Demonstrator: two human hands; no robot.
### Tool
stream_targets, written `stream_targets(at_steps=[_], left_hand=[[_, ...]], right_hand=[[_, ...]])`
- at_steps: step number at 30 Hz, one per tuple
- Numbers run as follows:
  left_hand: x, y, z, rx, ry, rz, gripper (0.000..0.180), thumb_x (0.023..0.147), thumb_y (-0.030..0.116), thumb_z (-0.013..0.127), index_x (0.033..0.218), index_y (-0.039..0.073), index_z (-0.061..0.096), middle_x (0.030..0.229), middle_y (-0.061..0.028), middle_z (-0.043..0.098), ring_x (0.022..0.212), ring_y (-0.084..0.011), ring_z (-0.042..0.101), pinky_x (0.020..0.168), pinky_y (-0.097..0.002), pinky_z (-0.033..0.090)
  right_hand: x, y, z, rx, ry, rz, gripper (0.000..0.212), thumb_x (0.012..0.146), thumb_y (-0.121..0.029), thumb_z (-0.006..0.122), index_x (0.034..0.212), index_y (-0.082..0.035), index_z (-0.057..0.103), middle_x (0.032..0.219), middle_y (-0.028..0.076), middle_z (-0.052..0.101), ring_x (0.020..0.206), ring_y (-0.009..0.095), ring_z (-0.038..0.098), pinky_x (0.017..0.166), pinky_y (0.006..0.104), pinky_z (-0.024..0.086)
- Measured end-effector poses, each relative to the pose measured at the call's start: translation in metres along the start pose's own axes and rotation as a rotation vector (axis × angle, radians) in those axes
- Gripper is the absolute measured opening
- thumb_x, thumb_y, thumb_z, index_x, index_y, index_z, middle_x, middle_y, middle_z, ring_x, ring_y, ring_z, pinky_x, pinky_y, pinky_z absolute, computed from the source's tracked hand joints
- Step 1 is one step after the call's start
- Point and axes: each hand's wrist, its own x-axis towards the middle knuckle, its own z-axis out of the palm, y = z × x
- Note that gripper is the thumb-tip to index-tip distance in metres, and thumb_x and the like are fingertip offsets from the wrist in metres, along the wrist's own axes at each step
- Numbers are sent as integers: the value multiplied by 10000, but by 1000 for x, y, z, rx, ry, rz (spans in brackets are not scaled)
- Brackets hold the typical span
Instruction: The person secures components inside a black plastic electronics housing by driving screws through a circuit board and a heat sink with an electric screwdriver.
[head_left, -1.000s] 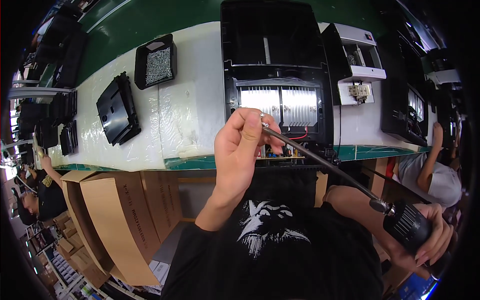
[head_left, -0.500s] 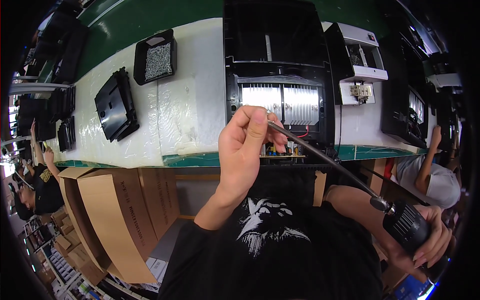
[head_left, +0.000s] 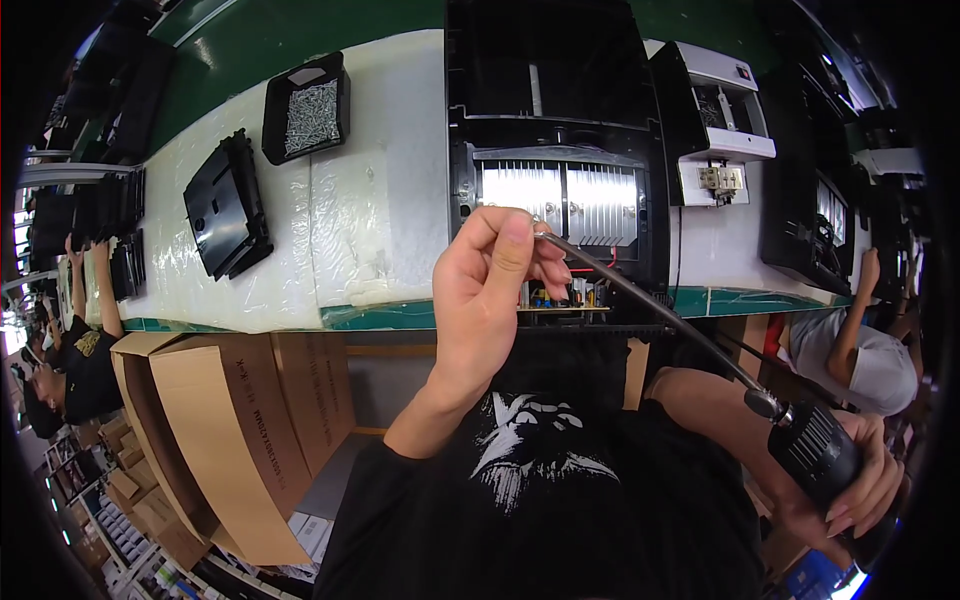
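My right hand grips the black body of a power screwdriver at the lower right. Its long dark shaft slants up and left across the front of my chest. At the far end of that shaft, the thumb and fingers of my left hand are closed around the tip; whether a screw sits there is hidden. Just beyond the left hand lies an opened black device housing with two silver finned heat sinks. Part of a circuit board and a red wire show at its near edge.
A black bin of screws and stacked black plastic panels lie on the left of the table. To the right stand a white-and-black boxy machine and another black housing. A cardboard box stands below left; other people work at both sides.
Both hands and the screwdriver stay nearly where they were. The view has shifted slightly. At the far left, another person's arms have moved up toward the dark panels.
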Motion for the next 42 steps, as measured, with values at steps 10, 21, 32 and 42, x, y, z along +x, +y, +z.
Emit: stream_targets(at_steps=[10,21,32,42], left_hand=[[4,-2,-3,79,-105,-18,202,968,186,486,947,-14,511,802,-71,590,680,-105,563,638,-228,485],[18,18,-20,993,-305,794,103,881,136,578,845,40,573,1066,-100,637,1101,-319,506,954,-383,367],[0,-14,-71,362,220,478,326,990,188,351,773,-2,503,781,-93,587,708,-147,518,692,-281,431],[-5,-31,-86,141,256,320,71,895,10,562,947,-38,572,933,-99,608,871,-140,582,805,-251,463]], right_hand=[[19,-54,-6,-153,-2,74,330,704,-314,773,679,-127,502,620,-63,509,474,-6,495,473,67,425],[14,-26,-15,-43,-51,-150,260,745,-239,747,726,-104,525,694,-53,558,527,-3,536,532,36,430],[-32,17,1,641,-80,303,193,660,11,747,766,-34,592,833,16,603,694,50,611,682,78,496],[-90,74,44,-281,-262,605,266,732,43,660,602,-33,442,615,47,505,454,98,548,384,184,506]])
